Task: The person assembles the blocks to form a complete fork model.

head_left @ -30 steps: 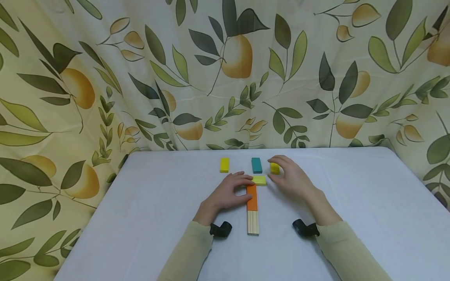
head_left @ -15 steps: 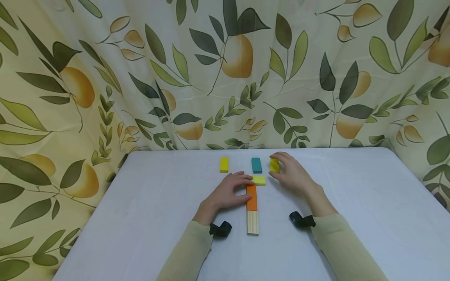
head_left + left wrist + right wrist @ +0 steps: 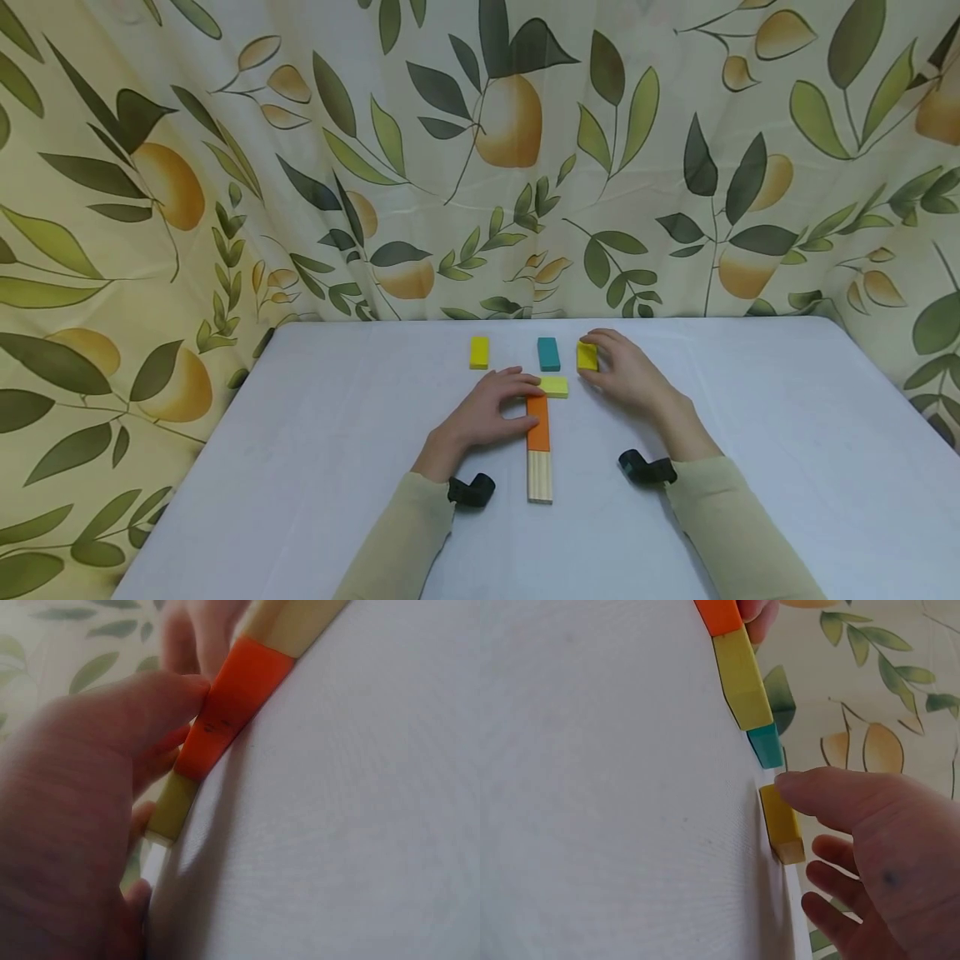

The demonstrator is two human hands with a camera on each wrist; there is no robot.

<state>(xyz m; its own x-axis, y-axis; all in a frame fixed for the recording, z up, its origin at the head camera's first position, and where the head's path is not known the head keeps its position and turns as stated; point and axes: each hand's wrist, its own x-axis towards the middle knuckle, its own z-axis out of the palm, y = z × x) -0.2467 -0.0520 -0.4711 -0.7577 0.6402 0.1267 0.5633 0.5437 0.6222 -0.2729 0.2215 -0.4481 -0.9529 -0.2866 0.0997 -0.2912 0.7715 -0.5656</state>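
In the head view, my right hand [image 3: 633, 375] pinches a yellow block [image 3: 587, 357] at the far right of the group, thumb at its near end and index finger at its far end. The right wrist view shows the thumb touching that yellow block [image 3: 781, 823], which lies on the table. My left hand [image 3: 487, 408] holds an orange block [image 3: 537, 423], its thumb tip on the block's edge [image 3: 238, 697]. Across the orange block's far end lies a yellow-green block [image 3: 554, 387]; its left end is hidden by the left fingers. A pale wooden block [image 3: 539, 477] adjoins the near end.
A teal block [image 3: 549, 354] stands beyond the yellow-green one. Farther left lies another yellow block [image 3: 479, 353]. All rest on a white-covered table [image 3: 315, 467], with a leaf-and-fruit patterned curtain [image 3: 480, 208] behind its far edge.
My right hand has shifted slightly right, its fingertips now nearer the ends of the yellow block, which has barely moved. The left hand and the other blocks have stayed in place.
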